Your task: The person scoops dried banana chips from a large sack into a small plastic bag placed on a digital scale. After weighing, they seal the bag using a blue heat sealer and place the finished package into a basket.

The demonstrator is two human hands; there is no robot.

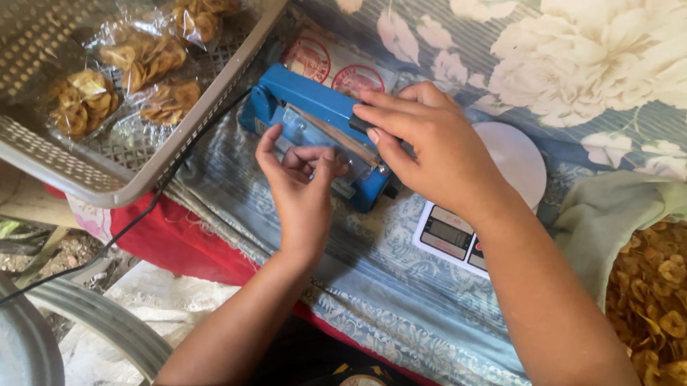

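Heat sealer [316,132], the little blue one, sits on the flowered cloth [404,272] right in front of you, between the basket [30,152] and the white kitchen scale [484,203]. Your right hand [433,147] lies flat on its press arm, fingers stretched out over the top and pressing, not curled around anything. Your left hand [300,183] is at the front edge, fingertips pinched together on what looks like the clear edge of a bag; the bag itself I can't really make out. I'd guess the sealer is rigid and light enough to skid on that cloth, so push down near the handle end and keep the base steady. Thin plastic will be floppy and slick, so hold it by the mouth. Count: one sealer, one scale, one basket holding about four sealed chip bags [140,60], and one big open sack of loose chips [686,313] on your right.
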